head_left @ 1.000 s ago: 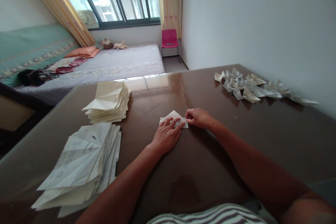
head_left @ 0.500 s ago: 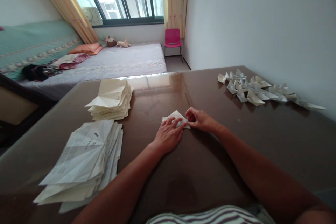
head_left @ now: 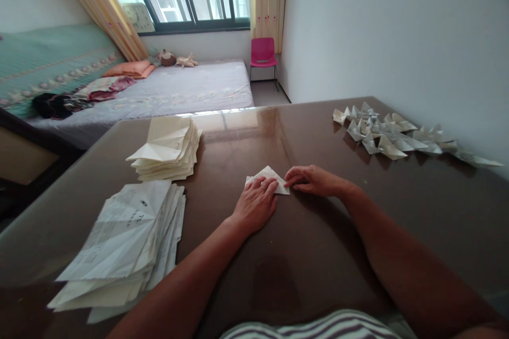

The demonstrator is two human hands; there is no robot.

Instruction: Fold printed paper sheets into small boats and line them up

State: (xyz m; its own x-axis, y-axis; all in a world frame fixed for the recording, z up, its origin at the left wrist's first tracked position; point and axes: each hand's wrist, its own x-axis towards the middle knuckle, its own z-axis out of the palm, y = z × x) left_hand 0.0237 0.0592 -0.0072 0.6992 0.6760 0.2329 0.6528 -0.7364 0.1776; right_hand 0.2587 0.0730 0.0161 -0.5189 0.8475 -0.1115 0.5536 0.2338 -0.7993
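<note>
A small piece of white paper [head_left: 271, 172], folded to a triangular peak, lies flat on the brown tabletop in front of me. Across its left and lower part rests my left hand [head_left: 256, 201], fingers laid out flat and pressing it down. My right hand [head_left: 310, 180] is at the paper's right corner. Its fingers are stretched toward the corner, fingertips touching or just beside the edge, with the thumb a little apart below. The part of the paper under my left fingers is hidden.
Creased sheets form a white stack [head_left: 131, 228] and a cream stack [head_left: 169, 148] on the table's left. Several pointed folded-paper pieces [head_left: 382, 130] cluster at the back right, near the wall. Beyond the table [head_left: 254, 275] stand a bed [head_left: 207, 85] and a pink chair [head_left: 263, 53].
My right hand has shifted slightly right, and its curled fingers have straightened at the paper's corner. My left hand stays on the paper. The camera view has moved a little.
</note>
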